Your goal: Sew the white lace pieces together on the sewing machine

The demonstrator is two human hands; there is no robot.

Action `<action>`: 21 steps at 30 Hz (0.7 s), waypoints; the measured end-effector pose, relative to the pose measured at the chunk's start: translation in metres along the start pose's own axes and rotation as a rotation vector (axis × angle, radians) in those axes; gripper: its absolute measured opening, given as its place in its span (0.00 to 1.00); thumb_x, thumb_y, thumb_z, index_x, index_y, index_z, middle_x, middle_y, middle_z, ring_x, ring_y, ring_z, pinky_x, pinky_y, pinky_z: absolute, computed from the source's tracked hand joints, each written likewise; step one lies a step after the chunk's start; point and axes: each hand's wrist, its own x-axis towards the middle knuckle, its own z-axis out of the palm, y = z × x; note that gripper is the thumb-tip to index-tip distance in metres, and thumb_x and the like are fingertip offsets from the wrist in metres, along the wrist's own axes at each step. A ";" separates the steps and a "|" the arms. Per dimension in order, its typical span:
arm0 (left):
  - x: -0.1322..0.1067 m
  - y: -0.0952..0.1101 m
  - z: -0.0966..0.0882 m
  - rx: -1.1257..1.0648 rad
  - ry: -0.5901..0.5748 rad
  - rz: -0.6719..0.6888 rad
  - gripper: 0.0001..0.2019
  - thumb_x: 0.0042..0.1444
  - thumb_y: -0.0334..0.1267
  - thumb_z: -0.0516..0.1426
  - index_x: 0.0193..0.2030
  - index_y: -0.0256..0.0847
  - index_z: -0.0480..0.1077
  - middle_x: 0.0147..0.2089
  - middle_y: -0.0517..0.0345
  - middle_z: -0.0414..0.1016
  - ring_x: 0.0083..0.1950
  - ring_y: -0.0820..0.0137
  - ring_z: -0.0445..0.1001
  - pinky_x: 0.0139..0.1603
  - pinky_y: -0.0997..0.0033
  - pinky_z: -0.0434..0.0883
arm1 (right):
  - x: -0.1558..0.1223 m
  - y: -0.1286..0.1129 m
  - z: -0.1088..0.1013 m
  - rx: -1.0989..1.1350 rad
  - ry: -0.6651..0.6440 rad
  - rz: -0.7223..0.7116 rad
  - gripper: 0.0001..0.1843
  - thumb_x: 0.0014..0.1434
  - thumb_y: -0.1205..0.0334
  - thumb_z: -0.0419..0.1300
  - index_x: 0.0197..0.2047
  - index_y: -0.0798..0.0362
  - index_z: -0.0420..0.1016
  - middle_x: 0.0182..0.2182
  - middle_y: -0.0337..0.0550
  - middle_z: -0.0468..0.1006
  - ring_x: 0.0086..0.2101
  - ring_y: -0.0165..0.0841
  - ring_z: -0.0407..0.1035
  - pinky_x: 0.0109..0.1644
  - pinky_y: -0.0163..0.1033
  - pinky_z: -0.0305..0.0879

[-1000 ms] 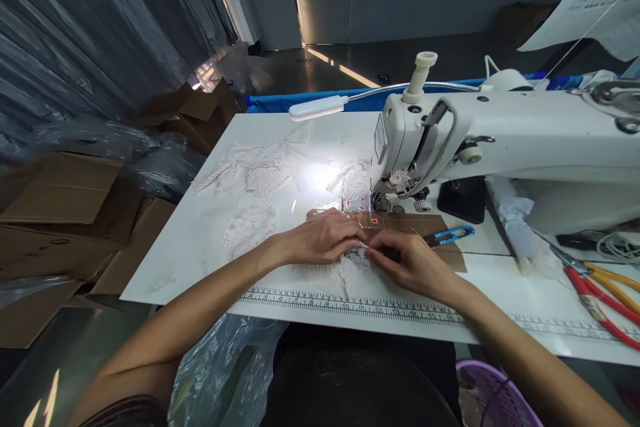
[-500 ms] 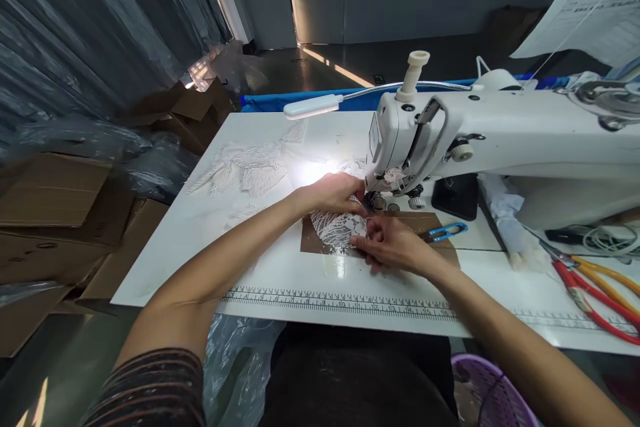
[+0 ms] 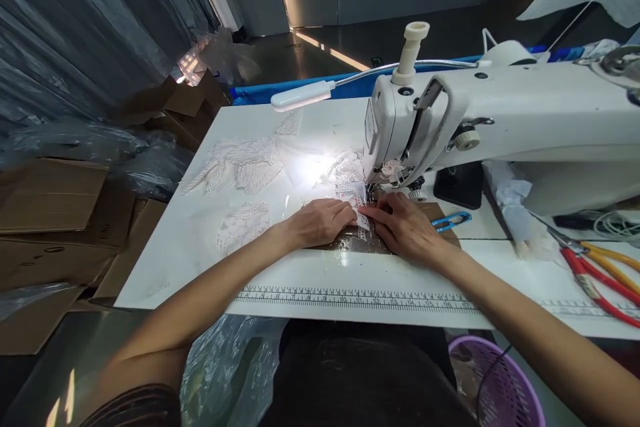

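Note:
A piece of white lace (image 3: 363, 217) lies under the needle end of the white sewing machine (image 3: 390, 120), over a brown plate on the table. From the left, my left hand (image 3: 325, 221) closes its fingers on the lace's near edge. My right hand (image 3: 407, 227) pinches the same lace from the right, its index fingertip close to my left fingers. More lace spreads behind the needle, beneath the bright lamp (image 3: 303, 95). Loose lace pieces (image 3: 255, 163) lie farther left, and a single piece (image 3: 243, 225) rests near my left forearm.
Blue thread snips (image 3: 451, 221) lie right of my right hand. Red-handled scissors (image 3: 595, 287) and a dark phone-like slab (image 3: 459, 185) are farther right. A printed ruler (image 3: 345, 300) runs along the front edge. Cardboard boxes (image 3: 55, 213) stand left; a purple basket (image 3: 515, 373) is below.
My left hand has come back toward me from beside the needle, and my right hand has moved slightly forward and right. The lace between them has shifted and now shows as a narrower edge.

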 end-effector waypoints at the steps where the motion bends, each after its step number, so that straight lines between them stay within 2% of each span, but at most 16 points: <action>1: 0.001 0.000 0.003 0.000 0.023 -0.012 0.13 0.69 0.34 0.46 0.36 0.35 0.68 0.31 0.55 0.73 0.31 0.72 0.68 0.33 0.70 0.69 | -0.001 -0.001 0.002 -0.004 0.013 0.008 0.20 0.65 0.63 0.49 0.56 0.50 0.74 0.41 0.53 0.72 0.39 0.41 0.66 0.42 0.49 0.66; 4: 0.002 0.002 0.006 -0.042 0.047 -0.007 0.12 0.68 0.40 0.50 0.38 0.35 0.69 0.34 0.54 0.73 0.33 0.71 0.70 0.36 0.69 0.70 | -0.003 -0.002 0.004 -0.012 0.040 0.020 0.20 0.65 0.63 0.48 0.55 0.50 0.75 0.41 0.54 0.71 0.40 0.43 0.65 0.42 0.50 0.65; 6: 0.001 0.006 0.005 -0.051 0.072 -0.018 0.11 0.67 0.40 0.52 0.37 0.36 0.70 0.35 0.55 0.73 0.33 0.72 0.70 0.36 0.69 0.70 | -0.004 -0.002 0.005 -0.009 0.060 0.024 0.20 0.65 0.63 0.48 0.55 0.51 0.75 0.41 0.54 0.71 0.39 0.43 0.65 0.42 0.50 0.65; 10: 0.004 0.016 0.003 0.030 0.246 -0.076 0.10 0.65 0.39 0.55 0.34 0.36 0.70 0.37 0.53 0.75 0.36 0.71 0.71 0.38 0.66 0.72 | -0.005 -0.002 0.006 -0.004 0.084 0.022 0.21 0.65 0.65 0.49 0.56 0.49 0.75 0.41 0.53 0.70 0.38 0.41 0.64 0.42 0.49 0.65; 12: 0.008 0.022 0.004 0.085 0.294 -0.017 0.10 0.64 0.38 0.57 0.33 0.36 0.71 0.41 0.52 0.76 0.40 0.69 0.73 0.44 0.63 0.74 | -0.005 -0.003 0.005 -0.025 0.072 0.020 0.20 0.65 0.65 0.49 0.55 0.49 0.75 0.41 0.53 0.71 0.38 0.42 0.64 0.42 0.49 0.65; 14: 0.009 0.028 0.007 0.141 0.270 0.085 0.10 0.64 0.37 0.57 0.32 0.35 0.71 0.41 0.53 0.77 0.42 0.69 0.74 0.47 0.62 0.74 | -0.006 -0.004 0.005 -0.054 0.055 0.022 0.20 0.65 0.64 0.49 0.55 0.50 0.75 0.41 0.54 0.71 0.39 0.42 0.64 0.43 0.50 0.65; 16: 0.009 0.034 0.009 0.193 0.206 0.147 0.10 0.64 0.36 0.56 0.31 0.36 0.71 0.38 0.53 0.77 0.40 0.69 0.75 0.45 0.64 0.75 | -0.007 -0.006 0.006 -0.067 0.047 0.027 0.20 0.64 0.65 0.49 0.55 0.49 0.75 0.41 0.54 0.71 0.39 0.43 0.65 0.43 0.52 0.66; 19: 0.005 0.041 0.009 0.195 0.115 0.116 0.13 0.66 0.39 0.54 0.31 0.36 0.71 0.36 0.53 0.77 0.38 0.69 0.75 0.40 0.68 0.75 | -0.010 -0.006 0.006 -0.035 0.050 0.042 0.21 0.63 0.66 0.49 0.56 0.49 0.74 0.42 0.54 0.73 0.39 0.44 0.67 0.45 0.54 0.67; 21: 0.005 0.039 0.003 0.111 0.074 0.063 0.18 0.66 0.48 0.52 0.33 0.36 0.72 0.38 0.52 0.77 0.39 0.69 0.75 0.44 0.65 0.75 | -0.011 -0.005 0.002 0.046 0.049 0.054 0.21 0.63 0.66 0.49 0.56 0.49 0.74 0.44 0.54 0.73 0.41 0.44 0.68 0.46 0.54 0.68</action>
